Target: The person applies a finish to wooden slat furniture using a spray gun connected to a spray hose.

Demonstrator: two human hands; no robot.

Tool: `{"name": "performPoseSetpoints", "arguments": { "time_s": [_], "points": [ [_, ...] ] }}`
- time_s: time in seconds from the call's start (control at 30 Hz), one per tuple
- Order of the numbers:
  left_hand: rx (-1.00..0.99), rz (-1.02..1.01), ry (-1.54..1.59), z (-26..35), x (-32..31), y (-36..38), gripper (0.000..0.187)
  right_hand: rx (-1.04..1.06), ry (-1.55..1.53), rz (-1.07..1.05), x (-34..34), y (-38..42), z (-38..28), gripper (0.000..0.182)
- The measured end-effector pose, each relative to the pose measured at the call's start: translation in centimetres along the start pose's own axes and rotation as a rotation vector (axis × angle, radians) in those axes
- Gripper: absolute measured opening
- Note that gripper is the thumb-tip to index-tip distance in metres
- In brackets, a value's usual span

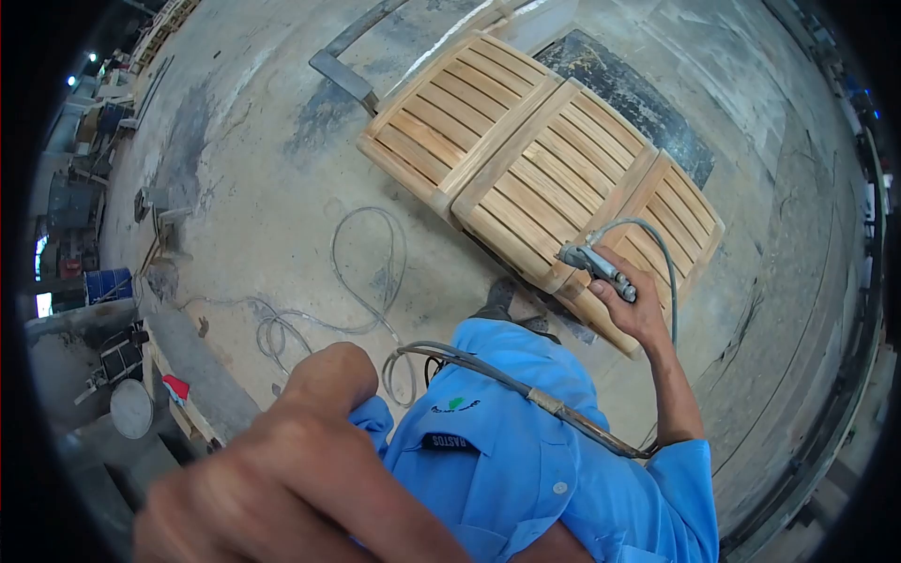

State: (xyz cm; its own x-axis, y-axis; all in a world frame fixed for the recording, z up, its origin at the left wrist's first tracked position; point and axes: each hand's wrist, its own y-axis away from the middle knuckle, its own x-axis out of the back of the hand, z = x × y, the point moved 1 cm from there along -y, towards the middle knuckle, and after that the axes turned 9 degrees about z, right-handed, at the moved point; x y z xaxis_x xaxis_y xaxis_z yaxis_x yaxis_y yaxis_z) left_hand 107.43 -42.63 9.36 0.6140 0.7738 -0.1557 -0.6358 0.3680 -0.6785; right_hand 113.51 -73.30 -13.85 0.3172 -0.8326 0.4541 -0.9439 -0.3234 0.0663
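My right hand (631, 298) is wrapped around a grey metal air gun (601, 268), held just over the slatted wooden panels. A hose (662, 239) curves from the gun and down along my forearm. Three framed panels of pale wood slats lie side by side: a left panel (460, 98), a middle panel (554, 174) and a right panel (678, 220). Close to the camera at lower left, my left hand (235, 488) is raised, large and blurred. Its fingers cannot be made out clearly, nor whether they hold anything.
A thicker hose (497, 375) crosses my blue shirt. Thin hose loops (366, 324) lie on the concrete floor (253, 178). Under the panels shows a dark board (629, 94), with a metal bar frame (343, 75) beside them. A blue drum (108, 285) stands at far left.
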Motion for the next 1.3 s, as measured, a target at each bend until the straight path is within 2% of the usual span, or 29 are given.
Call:
{"name": "performPoseSetpoints", "arguments": {
  "time_s": [0.1, 0.2, 0.23, 0.27, 0.3, 0.33, 0.37, 0.43, 0.47, 0.5, 0.63, 0.7, 0.8, 0.83, 0.9, 1.03, 1.1, 1.23, 1.3],
  "points": [
    [-0.021, 0.031, 0.053, -1.9, 0.6, -0.5, 0.033, -0.081, -0.002, -0.005, 1.6, 1.3, 0.7, 0.051],
    [-0.02, -0.036, 0.148, -1.5, 2.5, 0.3, 0.035, -0.163, -0.063, 0.073, 3.5, 3.6, 1.9, 0.051],
    [0.132, 0.459, -0.05, -3.3, -0.9, 1.1, 0.013, -0.197, -0.107, 0.098, 4.5, 4.7, 2.5, 0.051],
    [0.457, 0.894, -0.145, -6.5, -3.3, 3.0, 0.032, -0.218, -0.105, 0.146, 5.9, 6.0, 2.8, 0.051],
    [0.638, 0.495, -0.213, -9.9, -1.6, 3.6, 0.056, -0.292, -0.197, 0.184, 7.3, 7.4, 3.0, 0.055],
    [0.763, 0.228, -0.206, -14.0, -1.1, 5.8, 0.061, -0.362, -0.294, 0.223, 8.8, 9.1, 3.3, 0.06],
    [0.834, 0.085, -0.23, -17.9, -1.9, 8.4, 0.065, -0.38, -0.299, 0.273, 10.4, 11.1, 3.9, 0.06],
    [0.975, -0.16, -0.282, -23.2, -4.8, 15.2, 0.072, -0.493, -0.421, 0.349, 13.8, 15.9, 5.7, 0.071],
    [1.146, -0.229, -0.245, -24.5, -6.3, 17.8, 0.07, -0.483, -0.466, 0.373, 15.2, 18.5, 6.7, 0.082],
    [1.319, -0.293, -0.213, -25.4, -7.8, 19.7, 0.068, -0.494, -0.475, 0.399, 16.6, 21.5, 7.7, 0.082],
    [1.343, -0.447, -0.386, -29.0, -13.4, 21.3, 0.055, -0.547, -0.633, 0.52, 20.4, 31.7, 10.5, 0.092],
    [1.49, -0.586, -0.519, -30.5, -16.5, 19.9, 0.04, -0.555, -0.687, 0.563, 22.4, 36.3, 12.3, 0.095],
    [1.406, -0.54, -0.572, -34.2, -18.3, 24.1, 0.033, -0.556, -0.654, 0.564, 24.3, 41.0, 15.5, 0.09],
    [1.405, -0.58, -0.593, -35.1, -18.4, 24.6, 0.033, -0.552, -0.683, 0.594, 24.7, 42.7, 16.1, 0.09],
    [1.331, -0.42, -0.699, -37.1, -18.8, 25.8, 0.03, -0.583, -0.657, 0.644, 26.1, 45.8, 17.3, 0.088],
    [1.264, -0.328, -0.842, -40.4, -19.5, 29.0, 0.028, -0.527, -0.641, 0.784, 29.4, 50.5, 19.1, 0.087],
    [1.249, -0.367, -1.016, -42.1, -20.0, 29.4, 0.027, -0.516, -0.643, 0.827, 31.0, 51.5, 20.3, 0.087],
    [1.256, -0.272, -0.99, -45.9, -23.5, 28.0, 0.029, -0.56, -0.614, 0.86, 35.8, 50.7, 23.4, 0.087],
    [1.345, -0.272, -1.019, -49.0, -25.5, 27.1, 0.037, -0.578, -0.603, 0.804, 38.9, 49.9, 24.6, 0.084]
  ]
}}
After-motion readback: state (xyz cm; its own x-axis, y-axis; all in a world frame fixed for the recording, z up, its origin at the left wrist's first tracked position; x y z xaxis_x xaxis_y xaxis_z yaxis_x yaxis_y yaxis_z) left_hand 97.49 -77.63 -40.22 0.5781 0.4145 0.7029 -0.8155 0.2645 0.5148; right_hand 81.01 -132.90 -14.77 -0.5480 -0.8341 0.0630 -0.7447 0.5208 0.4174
